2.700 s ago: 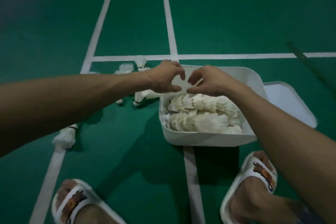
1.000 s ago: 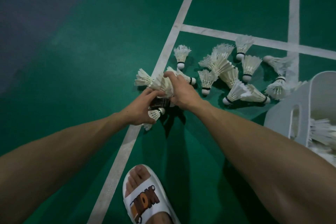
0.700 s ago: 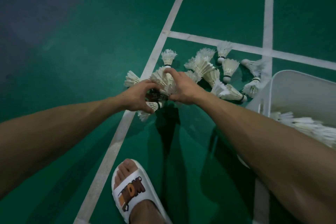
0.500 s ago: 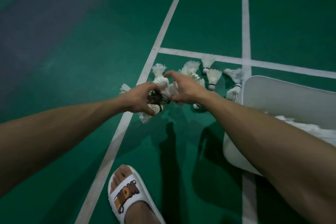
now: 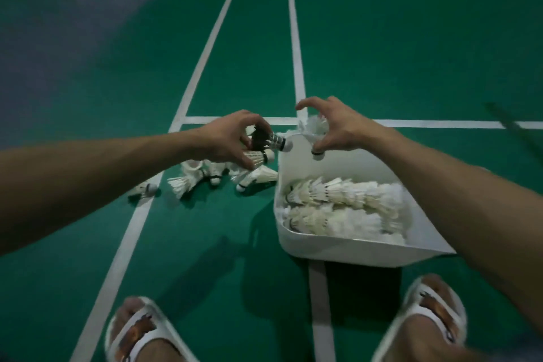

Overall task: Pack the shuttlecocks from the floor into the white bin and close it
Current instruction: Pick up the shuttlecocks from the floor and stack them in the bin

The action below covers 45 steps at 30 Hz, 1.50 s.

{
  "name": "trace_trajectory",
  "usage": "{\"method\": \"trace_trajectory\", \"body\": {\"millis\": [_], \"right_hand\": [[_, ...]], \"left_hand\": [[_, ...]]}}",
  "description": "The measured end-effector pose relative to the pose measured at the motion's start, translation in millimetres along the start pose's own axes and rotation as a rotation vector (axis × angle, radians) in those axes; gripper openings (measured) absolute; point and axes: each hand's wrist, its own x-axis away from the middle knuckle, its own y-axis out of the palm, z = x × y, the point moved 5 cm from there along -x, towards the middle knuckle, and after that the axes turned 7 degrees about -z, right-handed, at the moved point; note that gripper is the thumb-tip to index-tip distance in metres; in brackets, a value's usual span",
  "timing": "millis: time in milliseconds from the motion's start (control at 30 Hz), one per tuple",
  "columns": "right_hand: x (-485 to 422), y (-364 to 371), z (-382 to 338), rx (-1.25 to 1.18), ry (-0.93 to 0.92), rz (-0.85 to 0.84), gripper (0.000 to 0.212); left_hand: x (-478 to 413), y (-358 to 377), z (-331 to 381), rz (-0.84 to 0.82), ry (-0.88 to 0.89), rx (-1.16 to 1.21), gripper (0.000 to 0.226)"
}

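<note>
1. Left hand: fingers are curled round a small bunch of feather shuttlecocks, dark and white, with the cork tips pointing toward the right hand.
2. Right hand: thumb and fingers pinch one white feather shuttlecock, cork end down.
3. White rectangular plastic bin: it sits directly below the right hand and holds two nested rows of white shuttlecocks.
4. Loose white shuttlecocks: they lie on the green court floor just below the left hand.

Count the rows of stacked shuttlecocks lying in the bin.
2. The far row lies across the middle of the bin; the near row lies beside it, against the near wall. Others may be hidden beneath.
</note>
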Motion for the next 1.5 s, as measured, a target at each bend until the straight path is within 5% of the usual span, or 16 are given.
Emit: {"method": "trace_trajectory", "body": {"millis": [333, 600, 800, 1100, 1500], "right_hand": [[95.3, 32.9, 140.1, 0.056, 0.275, -0.146, 0.067], [104.2, 74.0, 174.7, 0.179, 0.316, -0.243, 0.082], [103.3, 84.4, 178.9, 0.206, 0.334, -0.277, 0.062], [106.2, 102.8, 190.4, 0.021, 0.435, -0.325, 0.081], [94.2, 126.7, 178.2, -0.092, 0.352, -0.331, 0.083]], "left_hand": [[-79.7, 118.6, 100.3, -0.444, 0.118, -0.241, 0.083], [-122.5, 171.4, 121.2, -0.757, 0.105, -0.678, 0.110], [-134.7, 187.5, 113.4, -0.835, 0.119, -0.822, 0.109], [-139.2, 184.9, 107.1, -0.863, 0.111, -0.832, 0.104], [-139.4, 176.9, 98.2, -0.828, 0.122, -0.723, 0.097]]}}
